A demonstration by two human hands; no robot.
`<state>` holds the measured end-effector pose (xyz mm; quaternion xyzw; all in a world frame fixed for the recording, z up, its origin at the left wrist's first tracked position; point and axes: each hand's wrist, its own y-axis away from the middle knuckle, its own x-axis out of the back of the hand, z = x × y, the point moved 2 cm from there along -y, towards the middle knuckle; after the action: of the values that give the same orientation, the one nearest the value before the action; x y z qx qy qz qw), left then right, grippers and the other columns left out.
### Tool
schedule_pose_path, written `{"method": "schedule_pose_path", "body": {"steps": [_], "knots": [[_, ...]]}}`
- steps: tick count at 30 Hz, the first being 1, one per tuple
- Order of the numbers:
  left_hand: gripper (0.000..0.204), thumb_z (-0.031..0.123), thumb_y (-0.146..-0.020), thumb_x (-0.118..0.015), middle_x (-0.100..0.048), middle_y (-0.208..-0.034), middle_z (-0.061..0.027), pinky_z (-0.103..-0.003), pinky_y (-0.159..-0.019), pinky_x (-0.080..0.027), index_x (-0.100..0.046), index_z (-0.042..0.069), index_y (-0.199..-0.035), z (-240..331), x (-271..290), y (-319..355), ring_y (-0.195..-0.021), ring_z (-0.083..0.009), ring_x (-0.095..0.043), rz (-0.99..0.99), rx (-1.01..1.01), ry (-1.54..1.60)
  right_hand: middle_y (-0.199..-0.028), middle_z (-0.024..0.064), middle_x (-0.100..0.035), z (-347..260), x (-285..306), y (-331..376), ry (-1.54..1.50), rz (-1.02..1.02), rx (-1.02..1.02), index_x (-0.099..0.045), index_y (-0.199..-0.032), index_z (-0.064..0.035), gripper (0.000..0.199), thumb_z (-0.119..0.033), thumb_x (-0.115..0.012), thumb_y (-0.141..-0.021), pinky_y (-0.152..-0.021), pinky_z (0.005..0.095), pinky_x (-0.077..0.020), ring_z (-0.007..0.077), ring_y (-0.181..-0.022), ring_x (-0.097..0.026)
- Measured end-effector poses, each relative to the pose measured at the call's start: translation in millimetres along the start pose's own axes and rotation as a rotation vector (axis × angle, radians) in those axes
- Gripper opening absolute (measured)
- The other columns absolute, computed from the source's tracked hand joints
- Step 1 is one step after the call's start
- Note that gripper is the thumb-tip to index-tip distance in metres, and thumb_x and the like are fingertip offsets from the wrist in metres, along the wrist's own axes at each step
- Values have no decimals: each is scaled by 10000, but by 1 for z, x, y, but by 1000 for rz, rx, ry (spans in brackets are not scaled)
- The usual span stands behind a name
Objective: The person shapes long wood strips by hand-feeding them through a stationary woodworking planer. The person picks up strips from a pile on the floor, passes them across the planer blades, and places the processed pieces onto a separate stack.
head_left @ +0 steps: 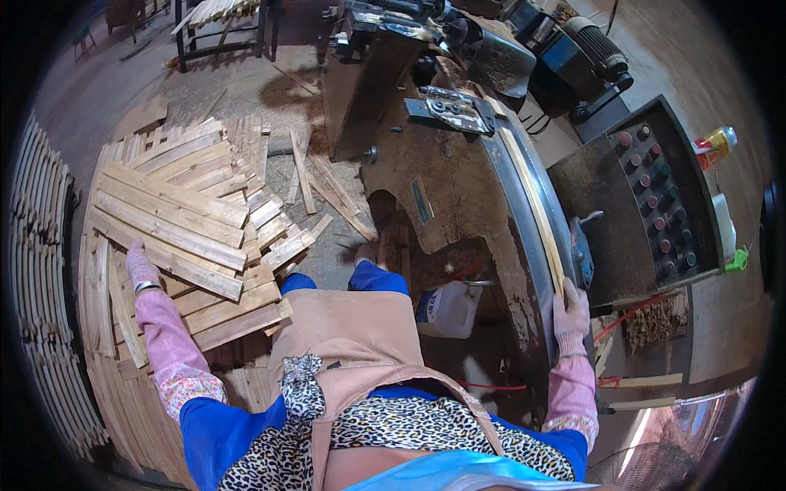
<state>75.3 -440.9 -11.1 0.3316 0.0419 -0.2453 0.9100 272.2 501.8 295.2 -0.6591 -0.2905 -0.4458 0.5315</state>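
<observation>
My left hand, in a pale pink knit glove, is at the lower edge of a wooden board on top of a stack to my left. Its fingers close on that edge, though the fingertips are partly hidden. To my right, my gloved right hand grips the near end of a long, narrow wooden strip. The strip lies lengthwise along the metal bed of a woodworking machine, and its far end runs in toward the machine's head.
A control panel with several buttons stands right of the bed, a motor behind it. Below the machine sits a white plastic jug. Stacked slats line the far left. Loose offcuts lie on the floor.
</observation>
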Motion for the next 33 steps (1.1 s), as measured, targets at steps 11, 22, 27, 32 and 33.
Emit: {"method": "schedule_pose_path", "body": {"steps": [11,22,27,32,33], "knots": [[427,160,-856,-761,-707,-1061,-147,-392,-819,-577,-644,-86,-1186,55,-27,129,-891,-276,-688,-127,-541,80,-950,134,-697,-65,-117,-207,115,225,335,-731,-1162,-225,314,-422,-649,-932,-784,495,-534,362,-926,-657],[325,151,-882,-766,-680,-965,-61,-313,-741,-528,-636,5,-1141,-21,-295,409,-795,-182,-635,-746,-248,406,-1325,200,-591,-348,-33,-81,-336,-77,816,-442,-1471,-112,825,-291,-798,-749,-963,506,-499,396,-1175,-584],[478,123,-931,-737,-606,-1068,-59,-254,-741,-507,-504,-20,-1323,-47,-328,472,-878,-117,-595,-1112,-61,263,-1131,209,-672,-189,3,-57,-221,50,452,-448,-1505,-87,786,-189,-758,-789,-905,475,-528,383,-1025,-658],[521,124,-966,-645,-590,-1193,-93,-226,-742,-502,-473,7,-1444,-85,-259,349,-890,-123,-592,-840,-252,87,-1148,219,-660,-33,22,29,3,-96,19,-419,-1548,-161,778,-231,-739,-841,-927,481,-516,397,-1052,-639],[479,138,-968,-647,-609,-1107,-61,-206,-692,-500,-507,24,-1411,-89,-246,336,-833,-106,-593,-711,-229,60,-1145,216,-661,-12,24,37,101,-138,-11,-411,-1553,-165,778,-242,-734,-849,-928,486,-514,399,-1057,-635]]}}
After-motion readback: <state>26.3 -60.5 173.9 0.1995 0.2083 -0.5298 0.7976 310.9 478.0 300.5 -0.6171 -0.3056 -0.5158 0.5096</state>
